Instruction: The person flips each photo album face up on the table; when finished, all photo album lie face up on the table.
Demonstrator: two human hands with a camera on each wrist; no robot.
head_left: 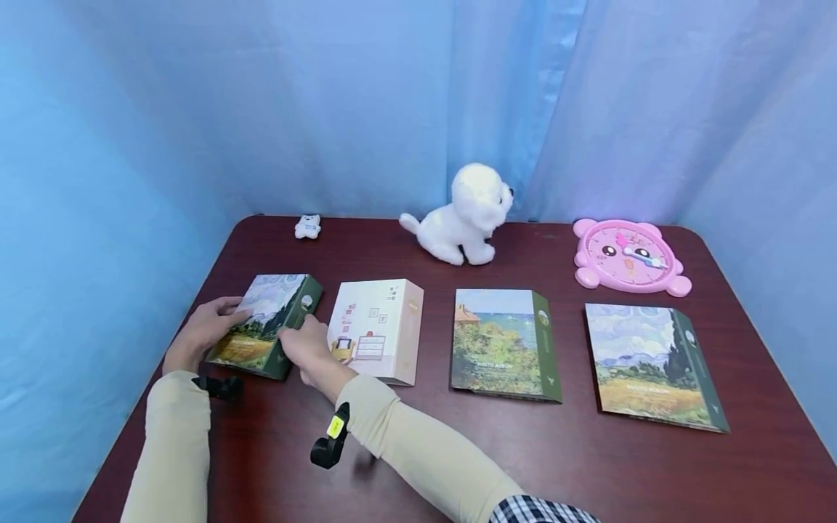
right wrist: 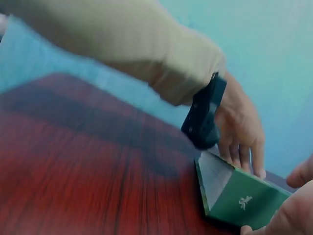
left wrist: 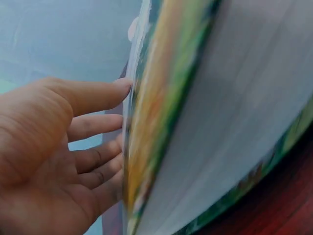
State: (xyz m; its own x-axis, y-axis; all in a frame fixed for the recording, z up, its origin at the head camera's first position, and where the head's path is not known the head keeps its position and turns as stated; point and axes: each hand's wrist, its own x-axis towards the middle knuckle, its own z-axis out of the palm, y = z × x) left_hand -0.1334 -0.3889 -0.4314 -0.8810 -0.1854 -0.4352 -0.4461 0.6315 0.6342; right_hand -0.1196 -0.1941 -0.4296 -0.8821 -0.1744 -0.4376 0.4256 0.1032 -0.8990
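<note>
A thick photo album [head_left: 264, 312] with a painted landscape cover and green spine lies at the table's left. My left hand [head_left: 204, 328] is at its left side, thumb over the cover's edge; in the left wrist view the left hand's fingers [left wrist: 98, 161] look fairly straight, their tips against the album. On the spine side, my right hand [head_left: 310, 345] grips the album. The right wrist view shows the right thumb [right wrist: 304, 172] above the green spine [right wrist: 249, 199] and a fingertip low at its edge. Pages show between the covers in the left wrist view.
Right of it lie a cream album [head_left: 369, 327], a seaside-painting album [head_left: 497, 341] and another landscape album [head_left: 647, 363]. Behind are a small white bear figure [head_left: 308, 226], a white plush dog [head_left: 467, 214] and a pink toy clock [head_left: 629, 256]. Blue curtains [head_left: 360, 109] surround the table.
</note>
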